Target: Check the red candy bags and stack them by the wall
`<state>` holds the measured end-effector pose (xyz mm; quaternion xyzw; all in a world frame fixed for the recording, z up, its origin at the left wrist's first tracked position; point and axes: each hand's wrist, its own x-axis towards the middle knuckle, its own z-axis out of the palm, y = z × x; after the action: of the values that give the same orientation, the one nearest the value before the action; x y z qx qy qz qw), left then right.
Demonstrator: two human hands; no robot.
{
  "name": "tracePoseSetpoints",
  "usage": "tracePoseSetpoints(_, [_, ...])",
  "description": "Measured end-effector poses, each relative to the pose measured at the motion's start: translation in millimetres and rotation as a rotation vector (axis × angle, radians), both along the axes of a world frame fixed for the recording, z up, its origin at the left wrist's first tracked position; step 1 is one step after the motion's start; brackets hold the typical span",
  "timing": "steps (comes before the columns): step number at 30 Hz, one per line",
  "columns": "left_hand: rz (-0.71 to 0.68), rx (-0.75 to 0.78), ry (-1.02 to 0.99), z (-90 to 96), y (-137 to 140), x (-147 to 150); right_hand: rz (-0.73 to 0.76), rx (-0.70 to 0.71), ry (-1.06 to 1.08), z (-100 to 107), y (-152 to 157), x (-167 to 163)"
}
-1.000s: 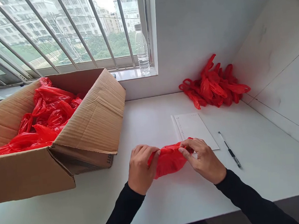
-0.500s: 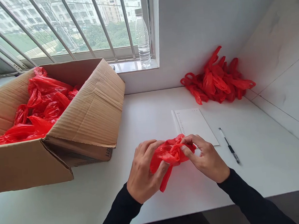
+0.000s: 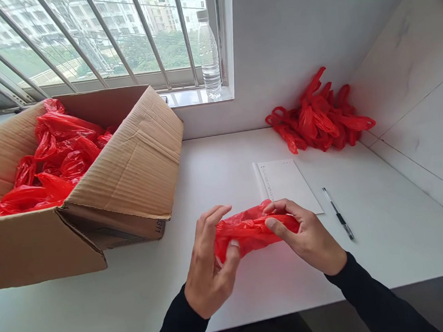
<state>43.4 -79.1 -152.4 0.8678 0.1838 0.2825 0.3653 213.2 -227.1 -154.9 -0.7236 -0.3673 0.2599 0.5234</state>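
A crumpled red plastic bag [image 3: 249,229] is held up over the white table, stretched sideways between my hands. My right hand [image 3: 307,233] pinches its right part between thumb and fingers. At the other end my left hand [image 3: 213,261] has its fingers and thumb spread apart around the bag's left end. The left thumb lies against the plastic, but no firm grip shows. Just behind the bag lies a white notebook [image 3: 290,186], and a black pen [image 3: 338,214] rests to the right of it.
A cardboard box [image 3: 125,163] with raised flaps stands at left, holding several red plastic bags [image 3: 63,127]. More red bags [image 3: 319,117] are heaped in the back right corner by the wall. A water bottle [image 3: 208,54] stands on the windowsill beside the barred window.
The bag has gone from a bunched, knotted shape with a hanging strip to a longer sideways shape. My left fingers have opened out and shifted slightly left; my right hand keeps its pinch.
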Motion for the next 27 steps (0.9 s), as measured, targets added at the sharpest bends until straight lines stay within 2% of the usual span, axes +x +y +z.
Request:
tracePoseSetpoints(3, [-0.001,0.212,-0.026,1.9,-5.1,1.2,-0.027,0.034,-0.032,2.4,2.7,-3.4])
tracePoseSetpoints(5, [0.086,0.186,-0.074,0.0,1.6,-2.1,-0.147,0.057,-0.023,-2.4,-2.3,2.0])
tracePoseSetpoints(8, [0.297,0.118,-0.132,-0.3,13.8,-13.5,-0.374,0.131,0.035,-16.9,-15.4,17.2])
tracePoseSetpoints(11, [0.396,0.158,-0.102,8.1,11.2,-26.1,-0.461,0.235,0.115,-25.3,-26.5,22.5])
tracePoseSetpoints(13, [0.363,-0.001,-0.015,17.8,1.2,-32.5,-0.529,0.341,-0.016,-19.3,-30.5,13.7])
tracePoseSetpoints(15, [0.272,-0.235,0.040,27.9,-9.3,-36.4,-0.592,0.528,-0.307,-4.3,-31.6,-1.7])
tracePoseSetpoints(16, [0.223,-0.322,0.040,32.2,-13.1,-37.3,-0.544,0.598,-0.445,4.6,-30.8,-9.8])
tracePoseSetpoints(17, [0.171,-0.385,0.028,35.6,-15.8,-37.4,-0.435,0.616,-0.549,13.2,-29.0,-17.0])
tracePoseSetpoints(18, [0.128,-0.432,0.009,37.9,-17.4,-36.8,-0.294,0.576,-0.618,20.3,-26.3,-22.8])
tracePoseSetpoints(20, [0.081,-0.523,-0.040,39.3,-18.7,-34.0,-0.028,0.369,-0.692,27.8,-19.2,-29.2])
tracePoseSetpoints(21, [0.076,-0.571,-0.061,38.9,-19.2,-32.2,0.049,0.262,-0.721,28.1,-15.6,-30.2])
tracePoseSetpoints(24, [0.126,-0.702,-0.089,37.0,-21.7,-27.8,0.126,0.126,-0.752,21.4,-10.6,-30.0])
tracePoseSetpoints(27, [0.122,-0.858,-0.123,39.3,-22.9,-27.5,0.269,0.065,-0.602,19.3,-16.2,-32.0])
